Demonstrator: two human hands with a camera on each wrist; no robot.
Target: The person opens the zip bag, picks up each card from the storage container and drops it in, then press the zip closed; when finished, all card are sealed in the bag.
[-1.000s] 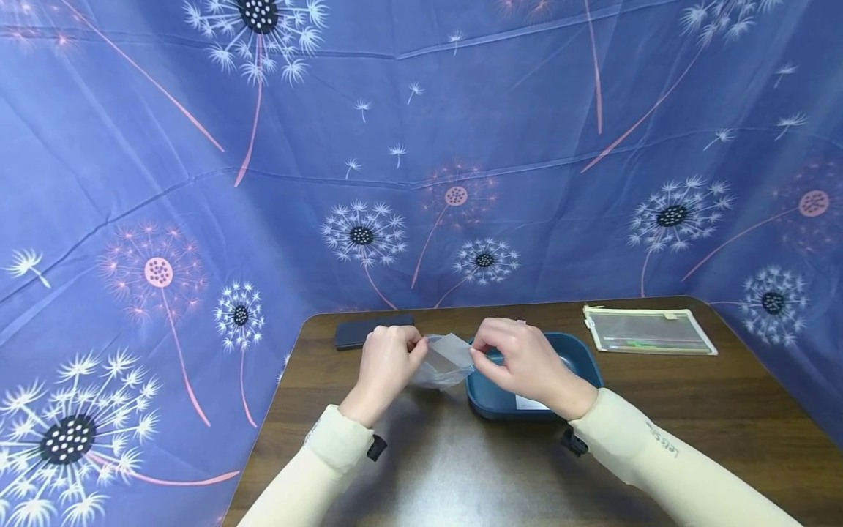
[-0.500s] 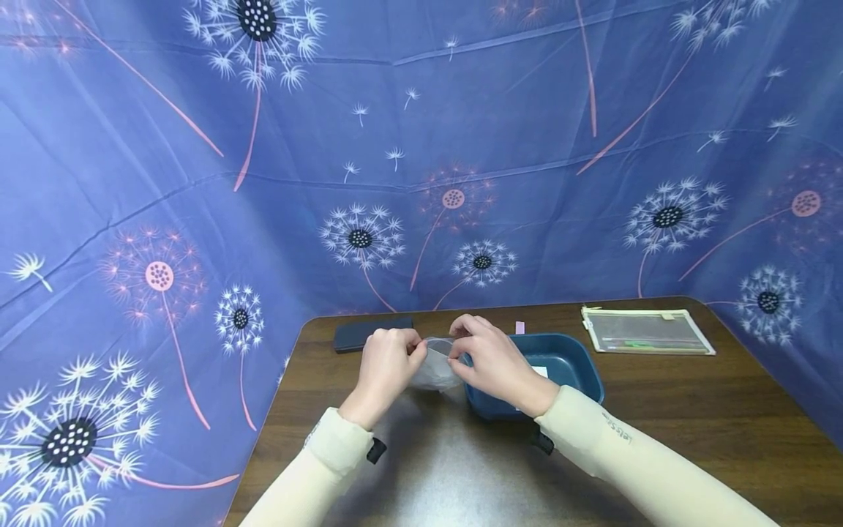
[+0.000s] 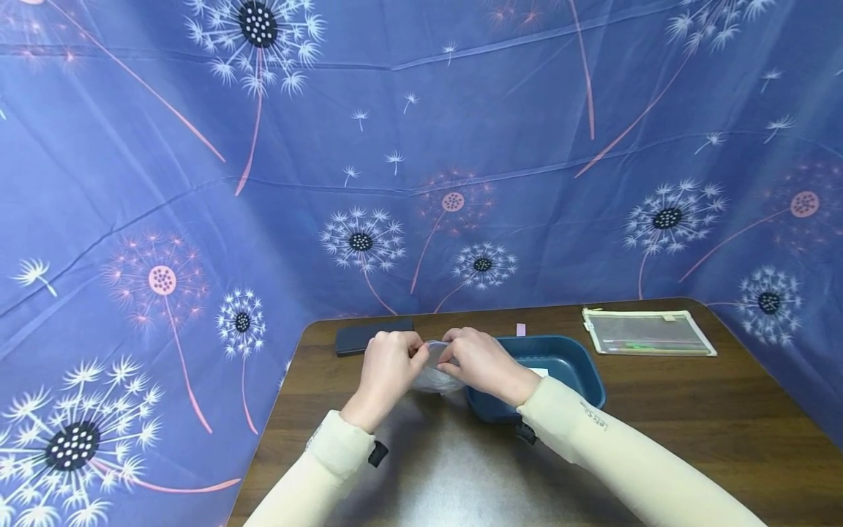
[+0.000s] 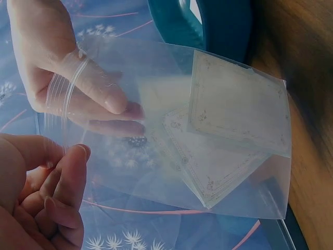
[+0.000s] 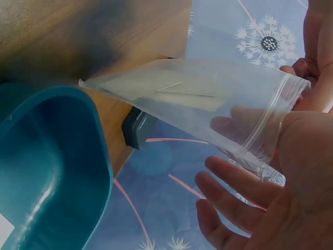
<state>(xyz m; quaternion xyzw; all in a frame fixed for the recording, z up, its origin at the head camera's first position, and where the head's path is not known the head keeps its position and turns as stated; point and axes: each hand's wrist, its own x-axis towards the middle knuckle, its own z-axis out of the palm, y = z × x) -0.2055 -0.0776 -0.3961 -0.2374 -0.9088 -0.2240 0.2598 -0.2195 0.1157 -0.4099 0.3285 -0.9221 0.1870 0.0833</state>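
Both hands meet above the dark wood-grain table (image 3: 658, 410), just left of a blue plastic tray (image 3: 579, 366), and between them hangs a small clear zip bag (image 4: 208, 156). The bag is thin, glossy film with a ribbed zip strip along its mouth. Inside lie two pale, square paper cards (image 4: 237, 109) with faint printed borders, flat and overlapping.

The left hand (image 3: 388, 366) pinches the mouth of the bag with thumb and curled fingers. The right hand (image 3: 477, 362) grips the same zip edge from the other side, its thumb on the film; the remaining fingers (image 5: 234, 182) are loosely spread below the bag.

The bag's long axis runs from the zip end at the hands toward its closed end, which points at the table and the tray's rounded, smooth rim.

A dark flat phone (image 3: 372, 335) lies at the table's far left, and a clear zip pouch (image 3: 648, 331) at the far right.
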